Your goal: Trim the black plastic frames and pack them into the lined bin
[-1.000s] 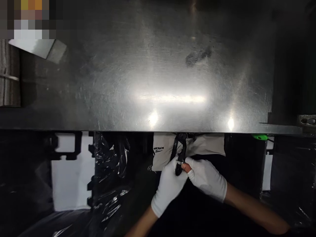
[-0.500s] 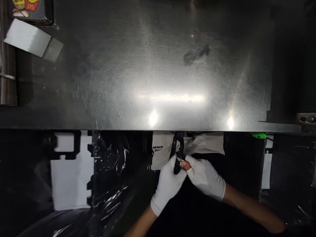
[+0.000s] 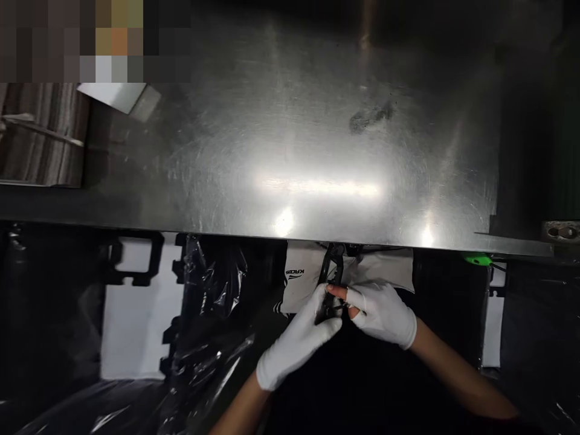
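A narrow black part [image 3: 336,272] with a frame-like, notched outline hangs just below the table's front edge. My left hand [image 3: 299,341], in a white glove, is closed around its lower end. My right hand [image 3: 385,317] wears a white glove with bare thumb and index tips. Its index finger reaches across the black part while the other fingers stay curled. Something small and dark shows between thumb and index, too unclear to name. Behind the part lies white fabric [image 3: 301,284] with dark upside-down lettering.
The scratched metal table [image 3: 217,145] ends just above my hands. A white box [image 3: 115,95] and a strapped brown stack [image 3: 43,139] sit at left. Clear plastic bags [image 3: 217,356] hang below. To the right are a green object [image 3: 477,259] and a metal bracket [image 3: 562,232].
My right index finger has stretched out over the black part from a pinch on a small shiny piece. My left thumb has shifted lower. The view has shifted and tilted slightly.
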A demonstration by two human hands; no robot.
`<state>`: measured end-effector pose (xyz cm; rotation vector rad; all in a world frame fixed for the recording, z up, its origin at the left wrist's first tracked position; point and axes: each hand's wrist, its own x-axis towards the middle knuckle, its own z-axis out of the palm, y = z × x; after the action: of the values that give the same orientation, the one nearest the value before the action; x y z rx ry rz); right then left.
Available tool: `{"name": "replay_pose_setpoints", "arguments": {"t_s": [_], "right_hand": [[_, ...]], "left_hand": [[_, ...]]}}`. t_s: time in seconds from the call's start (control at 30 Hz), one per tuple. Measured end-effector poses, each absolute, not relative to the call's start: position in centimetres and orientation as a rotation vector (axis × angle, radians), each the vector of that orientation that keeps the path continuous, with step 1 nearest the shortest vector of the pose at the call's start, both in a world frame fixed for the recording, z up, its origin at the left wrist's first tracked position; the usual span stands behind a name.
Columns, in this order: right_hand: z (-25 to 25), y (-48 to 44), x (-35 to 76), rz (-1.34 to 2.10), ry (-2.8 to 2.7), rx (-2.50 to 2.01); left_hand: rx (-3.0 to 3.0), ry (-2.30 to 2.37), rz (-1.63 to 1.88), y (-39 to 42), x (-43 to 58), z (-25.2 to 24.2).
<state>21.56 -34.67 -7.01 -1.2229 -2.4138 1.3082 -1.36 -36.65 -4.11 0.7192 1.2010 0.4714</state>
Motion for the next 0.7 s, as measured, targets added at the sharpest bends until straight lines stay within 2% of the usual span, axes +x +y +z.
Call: {"name": "replay_pose_setpoints", "arguments": {"t_s": [0.13, 0.3, 0.4, 0.5, 0.7], "right_hand": [[-7.4, -34.5, 23.4, 1.244, -2.296, -1.355], [-5.1, -35.1, 24.4, 1.546, -2.012, -1.517], [-3.7, -35.8, 23.1, 1.705, -2.237, -1.502], [-3.0, -36.3, 21.4, 1.615, -2.567, -1.595], [-2.7, -35.8, 20.2, 1.56, -2.752, -1.585]], "left_hand": [[0.779, 1.108, 0.427, -36.9, -1.8, -4.5], [1.14, 1.429, 0.298, -37.7, -1.5, -4.0], [1.379, 1.647, 0.024, -38.3, -0.4, -3.6], [1.567, 1.735, -0.243, -38.9, 0.5, -3.5], [1.72, 1.74, -0.33, -39.7, 1.0, -3.9]]}}
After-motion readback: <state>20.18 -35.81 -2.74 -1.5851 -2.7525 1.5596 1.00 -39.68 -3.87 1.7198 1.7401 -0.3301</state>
